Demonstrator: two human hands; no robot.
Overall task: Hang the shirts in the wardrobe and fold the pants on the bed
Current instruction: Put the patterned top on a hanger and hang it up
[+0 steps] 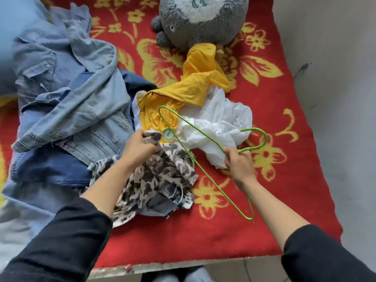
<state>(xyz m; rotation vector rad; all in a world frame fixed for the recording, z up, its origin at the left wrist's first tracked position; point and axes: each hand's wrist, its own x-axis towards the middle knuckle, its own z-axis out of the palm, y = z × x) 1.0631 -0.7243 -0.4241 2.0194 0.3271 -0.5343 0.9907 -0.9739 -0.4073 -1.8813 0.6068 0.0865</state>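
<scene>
A heap of clothes lies on the bed's red flowered blanket [284, 110]. My left hand [138, 148] grips the top edge of a black-and-white patterned garment [160, 180] in the middle. My right hand [240, 161] holds a green wire hanger [205, 174] near its hook, the frame slanting across the patterned garment and a yellow shirt [195, 86]. A crumpled white shirt [219, 123] lies under the hanger. At the left are a light denim jacket [77, 98] and darker blue jeans [53, 169].
A grey plush toy [203, 21] sits at the far side of the bed. A grey wall [335, 78] runs along the right. The bed's near edge [183, 263] is at the bottom, with floor below it.
</scene>
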